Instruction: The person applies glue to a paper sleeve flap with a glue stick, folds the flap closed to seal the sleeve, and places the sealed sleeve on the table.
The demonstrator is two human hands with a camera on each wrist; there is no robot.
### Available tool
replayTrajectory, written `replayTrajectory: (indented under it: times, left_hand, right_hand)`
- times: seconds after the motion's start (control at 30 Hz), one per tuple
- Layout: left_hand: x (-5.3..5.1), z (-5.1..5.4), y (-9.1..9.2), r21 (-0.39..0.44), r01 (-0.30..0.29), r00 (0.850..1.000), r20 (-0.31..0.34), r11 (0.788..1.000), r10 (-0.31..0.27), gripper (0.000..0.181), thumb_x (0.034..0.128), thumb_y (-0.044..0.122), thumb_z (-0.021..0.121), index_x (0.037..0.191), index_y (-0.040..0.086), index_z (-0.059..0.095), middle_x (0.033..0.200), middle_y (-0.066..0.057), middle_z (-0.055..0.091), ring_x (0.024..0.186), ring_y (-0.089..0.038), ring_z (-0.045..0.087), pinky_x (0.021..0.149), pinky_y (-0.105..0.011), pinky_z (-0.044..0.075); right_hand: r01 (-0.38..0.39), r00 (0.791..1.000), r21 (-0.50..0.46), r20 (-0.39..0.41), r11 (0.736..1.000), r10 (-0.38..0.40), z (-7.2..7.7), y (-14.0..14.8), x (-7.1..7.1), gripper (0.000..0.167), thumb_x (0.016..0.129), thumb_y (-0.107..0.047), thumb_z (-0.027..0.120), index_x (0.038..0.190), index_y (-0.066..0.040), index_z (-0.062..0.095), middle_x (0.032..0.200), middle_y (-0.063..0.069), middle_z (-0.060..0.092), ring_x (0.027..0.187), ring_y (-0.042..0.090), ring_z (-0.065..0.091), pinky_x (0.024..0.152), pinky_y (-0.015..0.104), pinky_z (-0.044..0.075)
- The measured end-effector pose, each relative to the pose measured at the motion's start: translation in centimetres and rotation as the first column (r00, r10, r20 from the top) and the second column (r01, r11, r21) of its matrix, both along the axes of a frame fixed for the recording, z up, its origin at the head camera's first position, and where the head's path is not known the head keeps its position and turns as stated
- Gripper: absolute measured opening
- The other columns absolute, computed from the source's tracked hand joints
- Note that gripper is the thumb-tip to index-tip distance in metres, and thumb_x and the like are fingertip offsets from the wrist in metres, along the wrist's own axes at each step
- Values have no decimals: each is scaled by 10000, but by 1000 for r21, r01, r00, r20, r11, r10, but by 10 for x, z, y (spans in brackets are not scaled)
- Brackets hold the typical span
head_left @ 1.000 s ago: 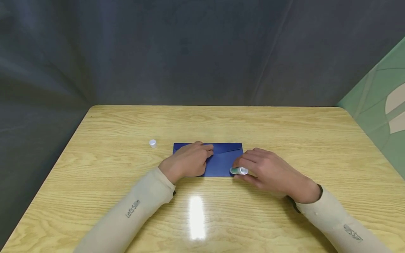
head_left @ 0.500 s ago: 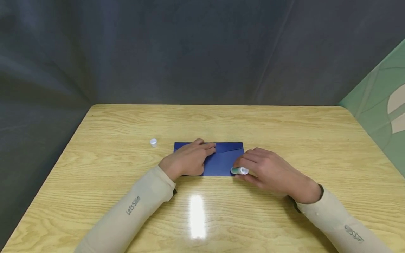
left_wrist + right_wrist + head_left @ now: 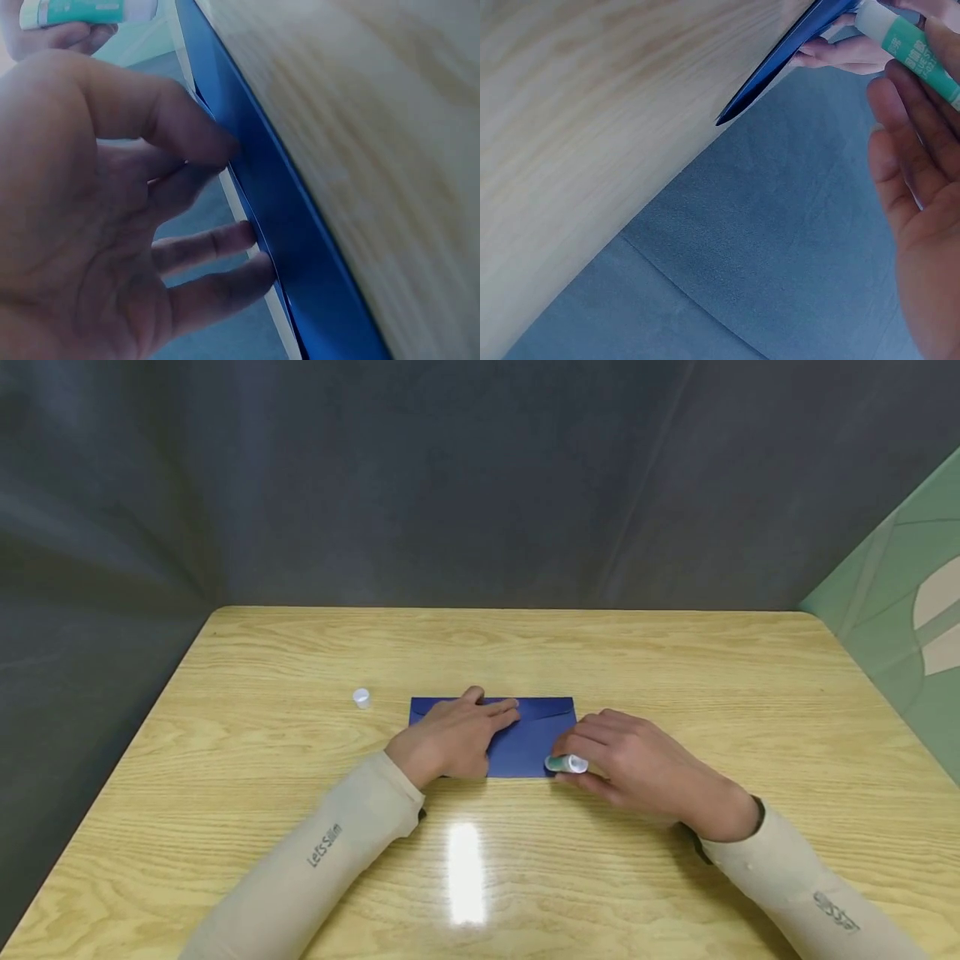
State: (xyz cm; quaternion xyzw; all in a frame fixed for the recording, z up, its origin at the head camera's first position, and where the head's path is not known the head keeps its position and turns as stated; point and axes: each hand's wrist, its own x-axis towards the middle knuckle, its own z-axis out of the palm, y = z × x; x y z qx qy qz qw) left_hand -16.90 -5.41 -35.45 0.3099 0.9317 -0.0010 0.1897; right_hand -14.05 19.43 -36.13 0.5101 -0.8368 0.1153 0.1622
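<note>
A dark blue envelope [image 3: 525, 752] lies on the table with its flap along the far side. My left hand [image 3: 456, 735] rests on it, fingertips pressing the flap, and it covers much of the envelope's left half. In the left wrist view the fingers [image 3: 217, 292] of this hand touch the blue paper and hold nothing. At the envelope's right edge my right hand [image 3: 626, 760] grips a green and white glue stick [image 3: 566, 764] between thumb and fingers. The right wrist view shows the glue stick's green label [image 3: 919, 49] with the white end near the envelope.
A small white cap [image 3: 362, 698] stands on the wooden table [image 3: 247, 760], left of the envelope. Dark fabric [image 3: 450, 485] hangs behind the table's far edge. A green patterned surface [image 3: 907, 602] is at the right side.
My left hand has slid a little to the right along the envelope's flap. The right hand with the glue stick stays in about the same place.
</note>
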Motion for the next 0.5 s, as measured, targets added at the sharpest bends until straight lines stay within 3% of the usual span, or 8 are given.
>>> replayTrajectory:
  times: [0.13,0.27,0.5]
  left_hand:
    - [-1,-1,2,-21,5,1000,-16,1000,-5,704,954,201,563,1587,261,260,1669,110,179,1480,-269,284,853,-337,504]
    - [-1,-1,4,-45,16,999,-45,999,-18,665,981,216,544,1583,274,267,1670,104,181,1482,-282,295,768,-333,522]
    - [-1,1,13,-81,19,998,-53,997,-23,622,1009,254,520,1576,322,272,1676,97,161,1533,-334,210,1021,-434,505]
  right_hand:
    - [-8,1000,3,1,1000,8,1,-1,0,310,779,-298,841,1019,-172,693,937,-83,707,848,77,645,749,314,539]
    - [-10,1000,-2,2,1000,10,1,-1,0,303,783,-288,839,1017,-161,694,937,-74,714,853,87,654,757,321,548]
    - [1,1000,-4,4,1000,-1,1,2,0,306,776,-290,845,1012,-162,699,932,-77,716,839,85,656,756,323,553]
